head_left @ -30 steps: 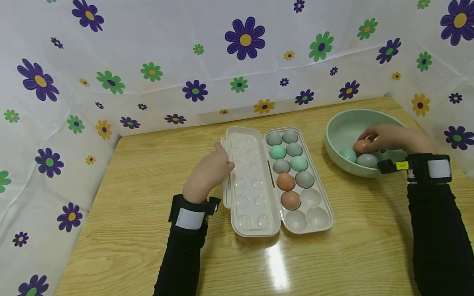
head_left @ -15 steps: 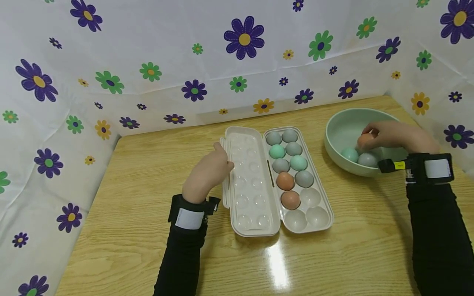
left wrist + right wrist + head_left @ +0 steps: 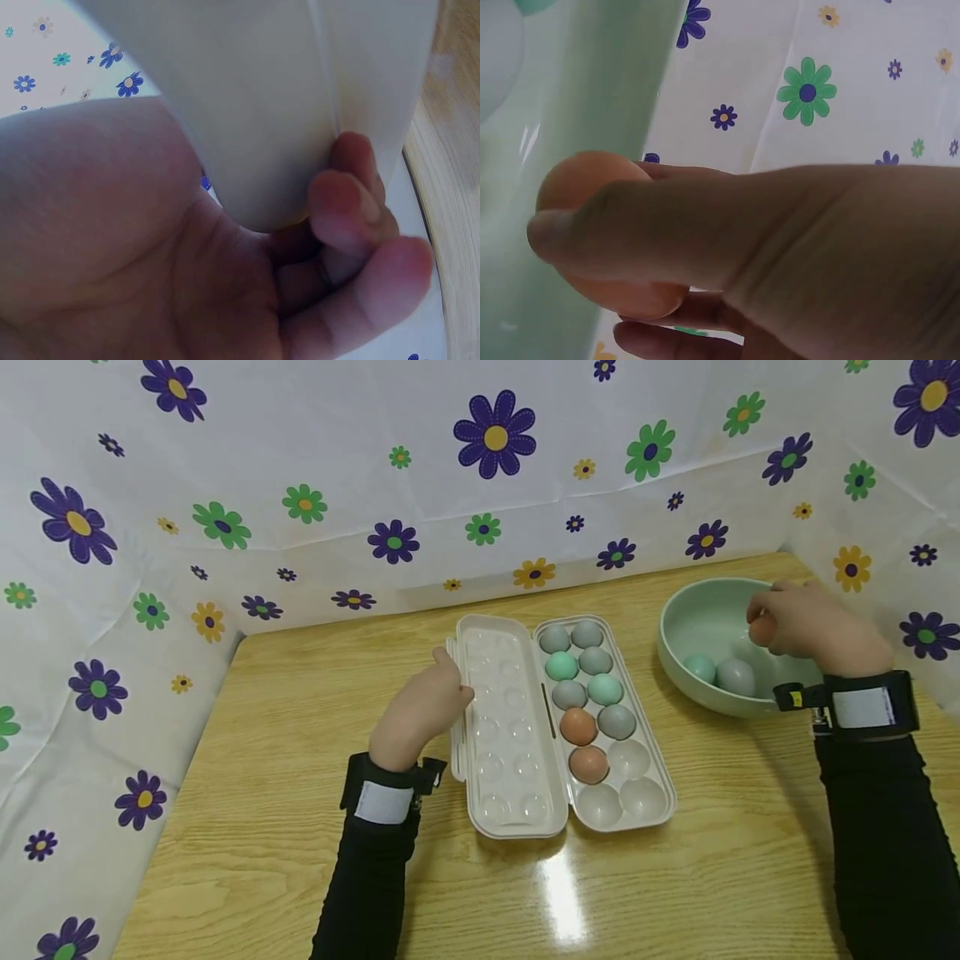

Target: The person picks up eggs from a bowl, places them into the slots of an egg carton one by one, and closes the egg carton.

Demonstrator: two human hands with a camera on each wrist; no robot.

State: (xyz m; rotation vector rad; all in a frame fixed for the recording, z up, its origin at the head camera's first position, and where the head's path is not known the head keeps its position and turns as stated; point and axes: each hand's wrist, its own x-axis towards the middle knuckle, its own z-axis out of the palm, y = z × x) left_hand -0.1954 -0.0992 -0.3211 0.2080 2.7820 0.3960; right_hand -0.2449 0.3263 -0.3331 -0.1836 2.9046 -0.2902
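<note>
Over at the bowl (image 3: pixel 693 606), the right hand (image 3: pixel 806 622) pinches an orange egg (image 3: pixel 762 631) while the left hand (image 3: pixel 423 710) grips the open carton (image 3: pixel 504 727).

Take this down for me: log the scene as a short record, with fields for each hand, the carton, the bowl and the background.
Left hand: curled round the outer edge of the lid
Right hand: holds a brown egg at the bowl; exact height unclear
Egg carton: open, lid to the left
Carton contents: five gray eggs, two mint-green eggs, two terracotta-brown eggs
Unfilled cups: three, at the near end
Bowl contents visible: one gray, one mint-green egg
Surface: wood-grain table
Backdrop: white flower-print sheet
</note>
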